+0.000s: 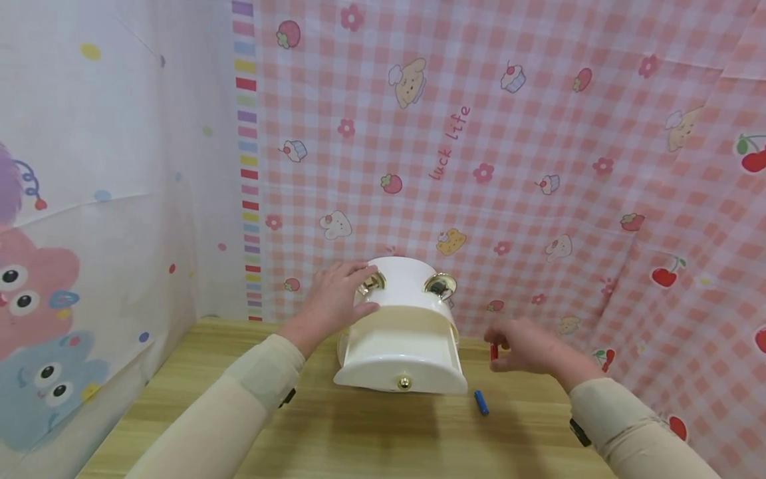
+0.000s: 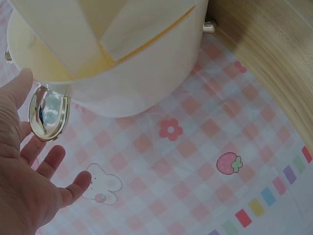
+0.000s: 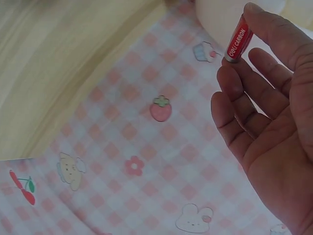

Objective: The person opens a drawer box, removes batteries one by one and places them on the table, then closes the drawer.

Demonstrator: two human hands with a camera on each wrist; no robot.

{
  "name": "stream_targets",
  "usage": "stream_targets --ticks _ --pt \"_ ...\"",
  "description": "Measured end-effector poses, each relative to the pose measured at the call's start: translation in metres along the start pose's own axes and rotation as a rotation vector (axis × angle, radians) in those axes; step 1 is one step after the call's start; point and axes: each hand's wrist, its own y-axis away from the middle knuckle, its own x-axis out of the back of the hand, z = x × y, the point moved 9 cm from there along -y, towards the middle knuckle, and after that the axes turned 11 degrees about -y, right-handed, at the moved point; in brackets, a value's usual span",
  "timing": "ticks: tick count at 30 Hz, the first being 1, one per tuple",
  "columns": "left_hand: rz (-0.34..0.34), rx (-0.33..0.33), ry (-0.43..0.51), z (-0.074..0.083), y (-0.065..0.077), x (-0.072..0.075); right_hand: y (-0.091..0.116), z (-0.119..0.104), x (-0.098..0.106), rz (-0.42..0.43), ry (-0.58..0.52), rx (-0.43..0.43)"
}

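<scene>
A white rounded box (image 1: 409, 281) with gold ear-like ornaments stands on the table, its drawer (image 1: 397, 374) with a gold knob pulled out toward me. My left hand (image 1: 341, 296) is at the box's left side, its fingers fairly straight around the left gold ornament (image 2: 49, 113) and the thumb close to the box. To the right of the box, my right hand (image 1: 526, 347) pinches a small red battery (image 3: 239, 40) between thumb and fingertips, above the table. A blue battery (image 1: 481, 402) lies on the table near the drawer's right front corner.
The wooden table (image 1: 299, 439) runs back to a pink checkered cloth (image 1: 538, 120) hanging close behind the box. A white printed cloth (image 1: 108, 166) hangs along the left side.
</scene>
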Motion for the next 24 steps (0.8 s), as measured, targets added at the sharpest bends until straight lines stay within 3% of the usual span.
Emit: stream_targets --ticks 4,10,21,24 --pt "0.007 -0.004 0.004 0.000 0.000 0.001 0.000 0.006 -0.008 -0.016 0.001 0.004" --pt "0.001 0.001 0.012 0.001 0.001 0.002 0.004 0.008 -0.021 -0.013 -0.015 0.102" --pt "-0.023 0.009 0.011 0.001 0.002 0.000 0.009 0.032 -0.051 -0.068 -0.139 0.004" --pt "-0.010 0.008 0.013 0.001 0.002 0.002 0.011 0.034 -0.057 -0.088 -0.163 0.017"
